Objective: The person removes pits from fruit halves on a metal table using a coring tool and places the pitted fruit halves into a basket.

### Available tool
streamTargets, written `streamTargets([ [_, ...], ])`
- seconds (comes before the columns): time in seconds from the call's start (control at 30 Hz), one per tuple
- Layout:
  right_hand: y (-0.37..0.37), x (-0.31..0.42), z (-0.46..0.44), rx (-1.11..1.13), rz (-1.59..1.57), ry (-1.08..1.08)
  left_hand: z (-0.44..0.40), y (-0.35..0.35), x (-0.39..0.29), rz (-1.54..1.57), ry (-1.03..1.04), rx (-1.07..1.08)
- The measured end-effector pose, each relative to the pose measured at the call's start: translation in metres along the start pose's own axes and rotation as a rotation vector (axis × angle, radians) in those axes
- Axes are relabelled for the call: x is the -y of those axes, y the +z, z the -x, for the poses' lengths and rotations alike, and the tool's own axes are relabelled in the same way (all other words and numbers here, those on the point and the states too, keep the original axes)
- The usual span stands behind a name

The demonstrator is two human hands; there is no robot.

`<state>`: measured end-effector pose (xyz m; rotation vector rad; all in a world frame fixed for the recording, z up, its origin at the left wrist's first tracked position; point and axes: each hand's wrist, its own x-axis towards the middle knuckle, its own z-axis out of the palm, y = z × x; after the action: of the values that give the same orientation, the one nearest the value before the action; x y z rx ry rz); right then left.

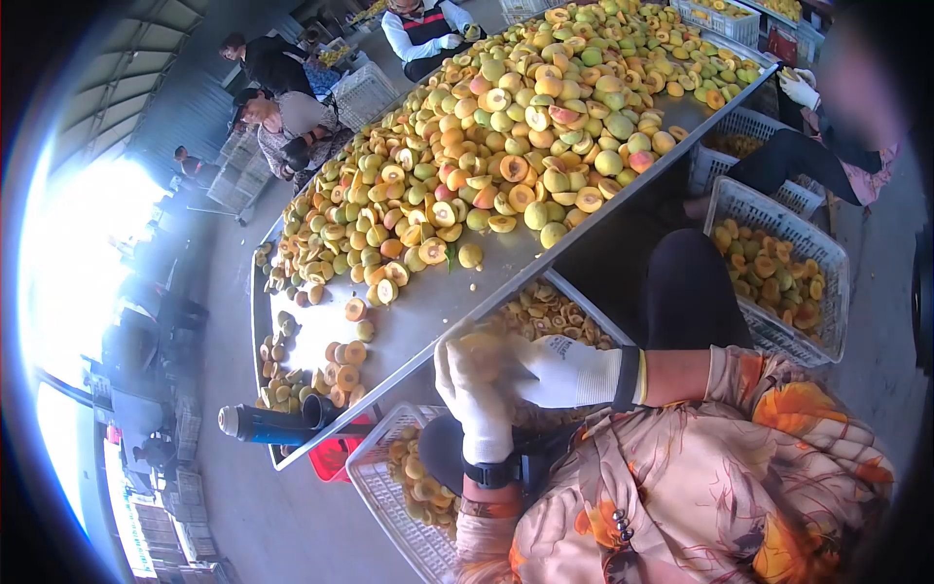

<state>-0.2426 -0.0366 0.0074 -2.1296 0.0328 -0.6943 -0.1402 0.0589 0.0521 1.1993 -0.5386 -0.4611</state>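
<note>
My white-gloved left hand (477, 399), a dark watch at its wrist, is closed around a yellow fruit (482, 346) that looks like a peach; motion blurs it. Coming in from the right, my right hand (559, 370), also gloved, meets the left at the fruit. Its fingers are smeared, and whatever they hold cannot be made out. Both hands are just off the near edge of the metal table (486, 273), above my lap. Under them is a crate (584, 302) of cut fruit pieces. A large heap of halved peaches (506, 146) covers much of the table.
A white crate of fruit (375, 462) stands by my left knee, another crate (725, 200) beyond my right knee. A blue flask (272, 424) and a red container (336, 456) are at the table's left corner. Several people work around the table, one person (428, 34) across it.
</note>
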Motion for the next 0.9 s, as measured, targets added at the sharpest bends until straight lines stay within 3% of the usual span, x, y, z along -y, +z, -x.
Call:
streamTargets([
  [0.37,0.004,0.028,-0.002,0.048,-0.142,0.023,0.01,-0.005,-0.008,-0.183,0.245,-0.113],
  [0.53,-0.003,0.028,-0.005,0.129,-0.215,0.122,0.006,-0.008,-0.013,-0.147,0.124,-0.089],
  [0.7,-0.019,0.029,-0.015,0.335,-0.197,0.22,0.004,-0.012,-0.007,-0.267,0.167,-0.062],
  [0.8,-0.001,0.022,-0.009,0.103,-0.363,0.1,0.004,-0.004,-0.009,-0.03,0.008,-0.122],
  [0.9,0.003,0.016,-0.009,0.082,-0.224,0.097,0.0,-0.004,0.002,-0.092,0.085,-0.147],
])
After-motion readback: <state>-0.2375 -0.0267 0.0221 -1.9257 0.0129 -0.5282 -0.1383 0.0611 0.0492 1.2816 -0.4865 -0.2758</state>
